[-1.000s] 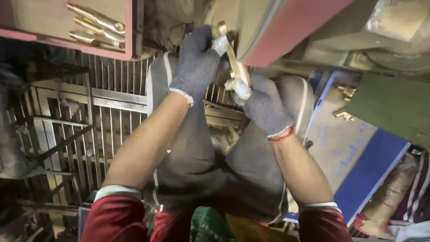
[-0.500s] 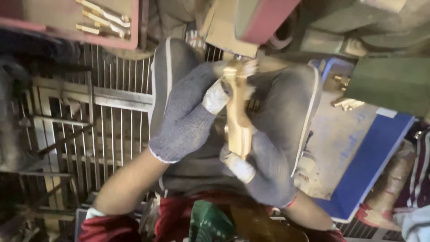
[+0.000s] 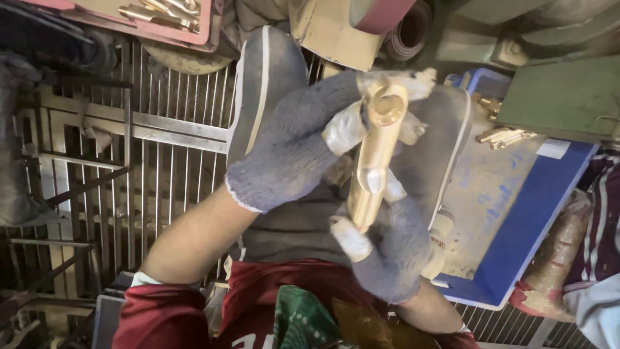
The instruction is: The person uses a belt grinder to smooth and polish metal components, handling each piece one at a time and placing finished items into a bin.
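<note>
We clamp left hand [image 3: 294,145] at twelve o'clock, right hand [image 3: 387,249] at six, on the brass casting [image 3: 374,161]: likely heavy, rigid, slick.

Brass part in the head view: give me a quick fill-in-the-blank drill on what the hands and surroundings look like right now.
1. Both the left hand and the right hand wear knitted grey ____.
2. The brass part is held by ____ hands.
3. More brass pieces lie in the ____ tray at the upper left.
4. Two loose brass pieces lie on the ____ lid at the right.

Missing words: gloves; both; pink; blue
</note>
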